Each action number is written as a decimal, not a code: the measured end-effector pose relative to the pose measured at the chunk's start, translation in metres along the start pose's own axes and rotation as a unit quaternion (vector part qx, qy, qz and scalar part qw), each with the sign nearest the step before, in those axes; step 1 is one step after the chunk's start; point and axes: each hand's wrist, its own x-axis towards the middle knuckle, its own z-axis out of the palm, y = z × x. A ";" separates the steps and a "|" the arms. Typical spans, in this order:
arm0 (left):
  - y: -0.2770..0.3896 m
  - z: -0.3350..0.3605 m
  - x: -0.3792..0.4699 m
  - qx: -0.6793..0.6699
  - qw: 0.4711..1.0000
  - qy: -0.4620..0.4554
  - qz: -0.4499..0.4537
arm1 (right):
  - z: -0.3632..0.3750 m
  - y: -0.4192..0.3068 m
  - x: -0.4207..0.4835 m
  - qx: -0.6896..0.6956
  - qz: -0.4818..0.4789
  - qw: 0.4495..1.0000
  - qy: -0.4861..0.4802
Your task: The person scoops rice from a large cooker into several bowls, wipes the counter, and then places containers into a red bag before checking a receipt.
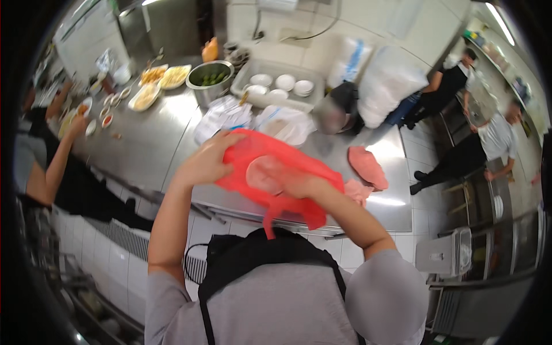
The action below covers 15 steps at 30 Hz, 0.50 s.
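A red plastic carrier bag (280, 146) spreads over the front of the steel table before me. My left hand (211, 159) grips its upper left edge. Within the bag's red area sits a round, shallow container or lid (262, 174), tinted pink; whether the film covers it is unclear. My right hand (302, 181) is blurred and lies at the right side of this round piece. Its fingers are hard to make out, so its grip cannot be told. Loose handles of the bag hang towards my apron.
The stainless steel table (388, 215) holds folded pink-red bags (367, 168), a grey tray (284, 67) of white bowls and a steel pot (211, 92) of green produce. White plastic bags (388, 86) stand behind. A co-worker's arm (58, 159) is at left; two people stand at right.
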 end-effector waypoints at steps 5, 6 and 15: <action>-0.001 -0.018 -0.024 0.015 0.999 -0.045 -0.007 | -0.094 -0.049 -0.081 -0.131 0.200 0.955 -0.178; 0.002 -0.023 -0.021 0.030 0.998 -0.056 -0.017 | -0.101 -0.041 -0.102 -0.149 0.130 0.970 -0.139; 0.034 -0.053 0.029 0.125 0.992 0.013 0.028 | -0.171 -0.062 -0.113 -0.192 0.023 0.977 0.094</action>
